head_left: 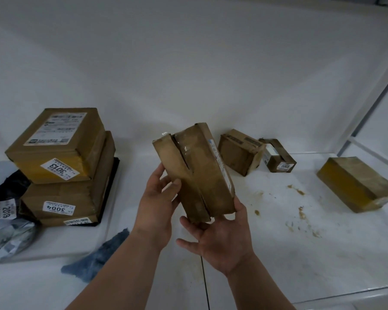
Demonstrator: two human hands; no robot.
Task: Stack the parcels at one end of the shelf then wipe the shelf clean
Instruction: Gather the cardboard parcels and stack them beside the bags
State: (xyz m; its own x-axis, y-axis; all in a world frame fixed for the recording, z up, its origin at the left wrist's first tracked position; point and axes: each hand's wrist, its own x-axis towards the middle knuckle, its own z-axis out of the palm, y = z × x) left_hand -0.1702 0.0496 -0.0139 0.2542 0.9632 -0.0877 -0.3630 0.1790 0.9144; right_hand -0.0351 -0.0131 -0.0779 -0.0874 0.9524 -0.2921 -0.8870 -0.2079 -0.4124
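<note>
Both hands are on a taped box, held up over the shelf: left hand grips its side, right hand cups it underneath. Stack sits far left, brown smears on the right.

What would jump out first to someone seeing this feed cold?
The taped cardboard parcel held up at centre frame, gripped by the left hand at its side and the right hand under its lower end. Next, the stack of labelled boxes at the left end of the shelf. Then the brown smears on the right, between three loose boxes.
</note>
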